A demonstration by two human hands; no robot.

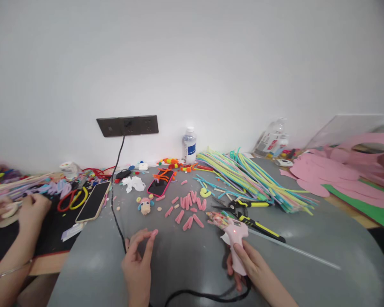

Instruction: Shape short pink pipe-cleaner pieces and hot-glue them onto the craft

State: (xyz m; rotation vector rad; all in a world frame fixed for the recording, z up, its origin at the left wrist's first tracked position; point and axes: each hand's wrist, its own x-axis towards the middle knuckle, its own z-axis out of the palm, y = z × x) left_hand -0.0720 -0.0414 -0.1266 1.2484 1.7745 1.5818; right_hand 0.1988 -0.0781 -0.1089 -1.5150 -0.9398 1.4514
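My left hand (139, 260) is over the grey table at lower centre, thumb and index finger pinching a small pink piece (154, 233). To the right, my right hand (246, 264) is wrapped round the handle of a pink glue gun (236, 233), whose colourful stained nozzle points up and left. A black cord runs from the bottom of its handle. Short pink fuzzy pieces (188, 200) lie scattered between and beyond my hands. A small doll head (145, 205) with blue sides and yellow tufts stands beyond my left hand.
Yellow-black pliers (262, 228) lie beside the gun, near long pipe cleaners (243, 175). Farther back are a pink-edged phone (160, 184) and a water bottle (190, 146). Another phone (94, 201), scissors (73, 201) and another person's hands (32, 211) are left. Pink sheets (333, 175) lie right.
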